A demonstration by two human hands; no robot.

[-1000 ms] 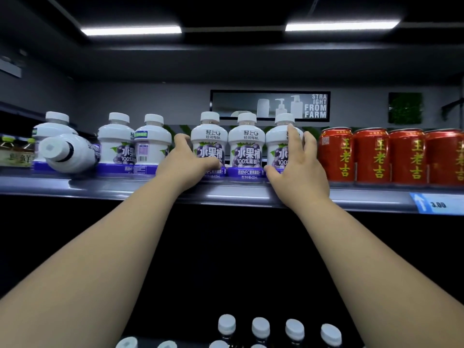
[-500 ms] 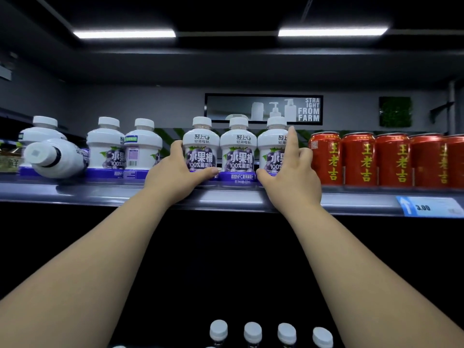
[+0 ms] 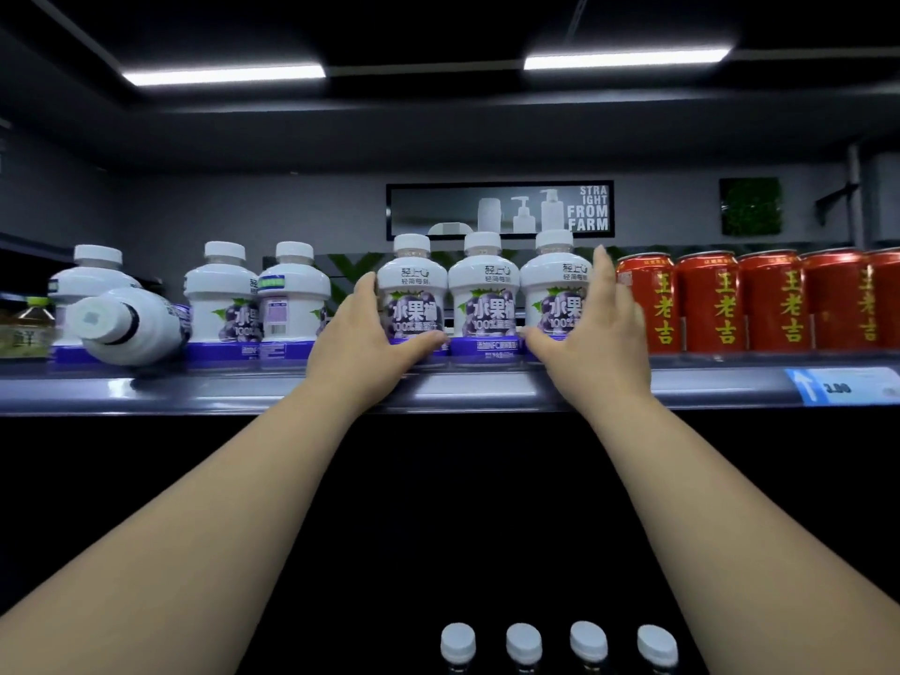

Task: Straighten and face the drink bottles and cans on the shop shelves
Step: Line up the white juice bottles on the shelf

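Four white caps below shelf edge. Above shelf edge: left hand grips first grape bottle, thumb across front. Right hand presses straight fingers against third grape bottle. Tipped bottle far left on shelf edge, red cans right.

At the middle of the shelf, three squat white bottles with white caps and purple grape labels are stood upright, touching side by side, labels faced forward. The left bottle is gripped by the left hand; the right bottle is touched by the straight fingers of the right hand. Further left on the shelf, a half-turned bottle and a back-turned bottle are stood upright. Near the shelf's left end a toppled bottle is laid on its side, cap forward. Red cans with yellow characters are ranked upright along the shelf's right part.
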